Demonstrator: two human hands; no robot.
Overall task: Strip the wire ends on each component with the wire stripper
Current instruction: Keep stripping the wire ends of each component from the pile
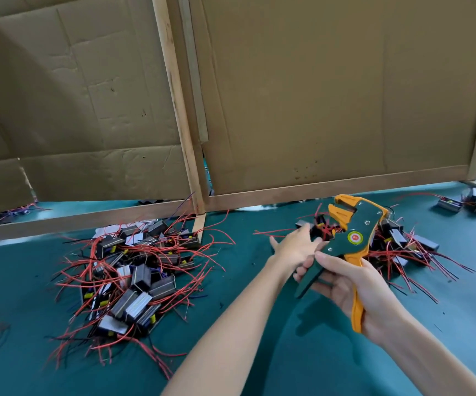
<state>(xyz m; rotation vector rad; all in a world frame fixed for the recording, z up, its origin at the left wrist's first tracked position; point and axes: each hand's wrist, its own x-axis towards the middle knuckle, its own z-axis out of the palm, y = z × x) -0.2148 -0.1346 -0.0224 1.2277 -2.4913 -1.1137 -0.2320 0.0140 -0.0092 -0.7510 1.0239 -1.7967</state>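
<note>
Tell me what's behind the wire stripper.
A pile of black components with red wires lies on the green mat behind the wire stripper. The stripper and the left hand cover the pile's middle.

A desk (16, 267) covered in teal cloth fills the lower frame. Across the upper frame stand two creased cardboard panels, left (74, 81) and right (331, 81), set in a pale wooden frame (174, 81).

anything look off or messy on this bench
Nothing looks broken. The components lie in two tangled heaps, left heap and right heap, spilling across the green mat. The cardboard backing is creased.
</note>
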